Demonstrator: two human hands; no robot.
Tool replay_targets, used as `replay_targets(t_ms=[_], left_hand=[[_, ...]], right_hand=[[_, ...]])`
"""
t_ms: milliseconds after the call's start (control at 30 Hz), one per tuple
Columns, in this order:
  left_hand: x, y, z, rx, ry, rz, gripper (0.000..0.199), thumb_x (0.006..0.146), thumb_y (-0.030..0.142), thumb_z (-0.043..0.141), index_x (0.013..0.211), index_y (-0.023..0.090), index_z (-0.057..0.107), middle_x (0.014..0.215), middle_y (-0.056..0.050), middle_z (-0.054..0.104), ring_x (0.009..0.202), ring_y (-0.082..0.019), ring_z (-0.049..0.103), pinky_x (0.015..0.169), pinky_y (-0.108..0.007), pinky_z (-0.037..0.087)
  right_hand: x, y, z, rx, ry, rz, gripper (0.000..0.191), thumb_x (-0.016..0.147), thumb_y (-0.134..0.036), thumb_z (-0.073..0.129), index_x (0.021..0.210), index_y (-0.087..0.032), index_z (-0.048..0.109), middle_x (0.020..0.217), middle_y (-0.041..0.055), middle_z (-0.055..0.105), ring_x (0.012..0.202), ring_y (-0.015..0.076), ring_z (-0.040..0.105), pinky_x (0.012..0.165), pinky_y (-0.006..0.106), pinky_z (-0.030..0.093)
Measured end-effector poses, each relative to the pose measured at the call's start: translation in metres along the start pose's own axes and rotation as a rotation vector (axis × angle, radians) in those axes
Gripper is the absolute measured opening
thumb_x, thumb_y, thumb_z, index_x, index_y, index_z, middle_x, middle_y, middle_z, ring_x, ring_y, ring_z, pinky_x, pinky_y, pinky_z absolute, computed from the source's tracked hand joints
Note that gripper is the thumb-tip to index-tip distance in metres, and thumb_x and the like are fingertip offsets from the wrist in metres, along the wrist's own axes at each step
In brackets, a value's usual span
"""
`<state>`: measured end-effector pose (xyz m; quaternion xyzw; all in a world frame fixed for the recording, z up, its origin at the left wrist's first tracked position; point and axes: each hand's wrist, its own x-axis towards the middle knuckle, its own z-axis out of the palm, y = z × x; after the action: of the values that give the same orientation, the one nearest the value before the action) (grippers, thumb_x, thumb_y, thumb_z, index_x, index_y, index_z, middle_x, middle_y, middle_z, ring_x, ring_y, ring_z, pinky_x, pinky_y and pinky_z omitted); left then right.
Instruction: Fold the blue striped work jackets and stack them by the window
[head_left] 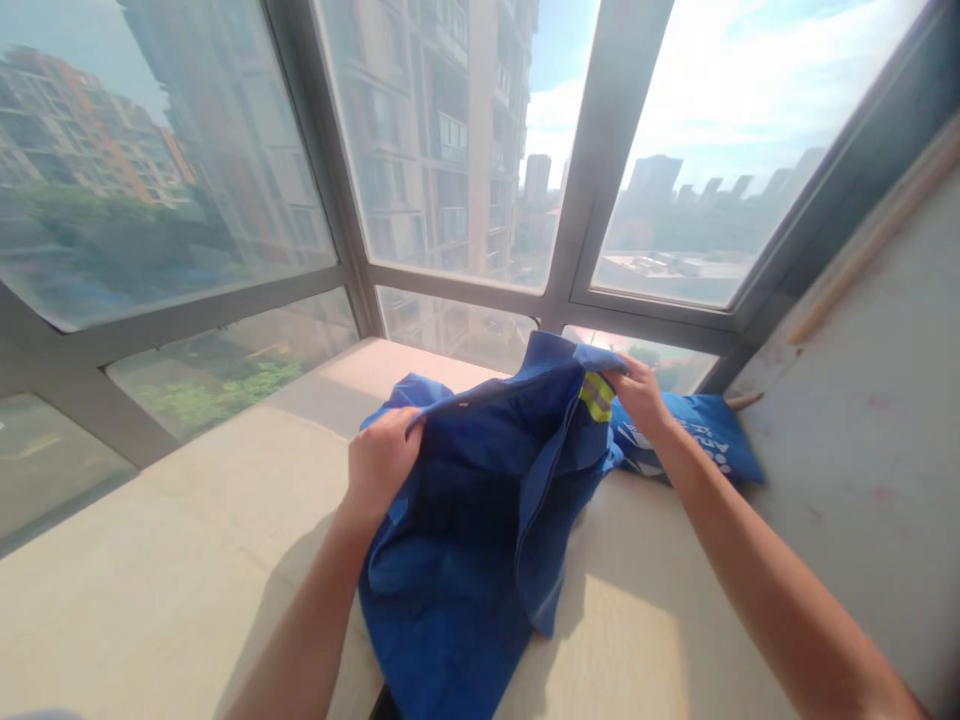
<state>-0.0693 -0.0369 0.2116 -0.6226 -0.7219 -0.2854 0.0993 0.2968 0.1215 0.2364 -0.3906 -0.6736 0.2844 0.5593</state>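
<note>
A blue work jacket (465, 560) with a yellow and silver reflective strip hangs between my hands, its inside turned toward me. My left hand (384, 458) is closed on its edge at the left, near the shoulder. At the right, beside the reflective strip, my right hand (637, 388) pinches the upper edge. The collar stands up between the two hands. Lower folds of cloth droop onto the pale surface below, and the far side of the jacket is hidden.
Behind the jacket on the right lies a blue pillow (694, 430) with white print, by the wall (862, 420). The pale ledge (225, 520) runs up to grey-framed windows (457, 285). A thin stick end (745, 400) shows beside the pillow.
</note>
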Motion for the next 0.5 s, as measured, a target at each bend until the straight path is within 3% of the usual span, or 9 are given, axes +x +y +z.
replay_targets(t_ms=[133, 233, 367, 500], left_hand=[[-0.052, 0.005, 0.042, -0.169, -0.307, 0.070, 0.029, 0.097, 0.038, 0.049, 0.107, 0.024, 0.072, 0.102, -0.009, 0.076, 0.094, -0.028, 0.071, 0.081, -0.033, 0.050], [-0.091, 0.000, 0.069, -0.313, -0.438, 0.054, 0.030, 0.097, 0.034, 0.047, 0.113, 0.024, 0.070, 0.112, -0.008, 0.075, 0.105, -0.028, 0.070, 0.092, -0.036, 0.052], [-0.119, -0.005, 0.085, -0.360, -0.337, 0.056, 0.038, 0.094, 0.034, 0.049, 0.126, 0.021, 0.065, 0.124, -0.011, 0.069, 0.118, -0.028, 0.064, 0.105, -0.043, 0.048], [-0.122, -0.007, 0.087, -0.397, -0.282, 0.044, 0.041, 0.093, 0.032, 0.050, 0.131, 0.020, 0.061, 0.129, -0.011, 0.067, 0.122, -0.028, 0.062, 0.109, -0.044, 0.047]], right_hand=[[-0.038, 0.036, -0.024, -0.136, -0.140, 0.088, 0.029, 0.077, -0.039, 0.060, 0.090, -0.016, 0.073, 0.086, 0.0042, 0.074, 0.084, 0.0237, 0.065, 0.083, 0.039, 0.053], [-0.070, 0.055, -0.040, -0.243, -0.287, 0.088, 0.036, 0.073, -0.028, 0.057, 0.102, -0.017, 0.074, 0.101, 0.0072, 0.076, 0.098, 0.0273, 0.068, 0.093, 0.043, 0.052], [-0.097, 0.050, -0.053, -0.369, -0.374, -0.076, 0.053, 0.069, -0.016, 0.055, 0.119, -0.018, 0.070, 0.129, 0.0108, 0.068, 0.123, 0.0285, 0.061, 0.109, 0.046, 0.045], [-0.103, 0.009, -0.052, -0.442, -0.450, -0.127, 0.059, 0.079, -0.023, 0.059, 0.137, -0.022, 0.059, 0.139, 0.0100, 0.061, 0.131, 0.0288, 0.055, 0.112, 0.046, 0.043]])
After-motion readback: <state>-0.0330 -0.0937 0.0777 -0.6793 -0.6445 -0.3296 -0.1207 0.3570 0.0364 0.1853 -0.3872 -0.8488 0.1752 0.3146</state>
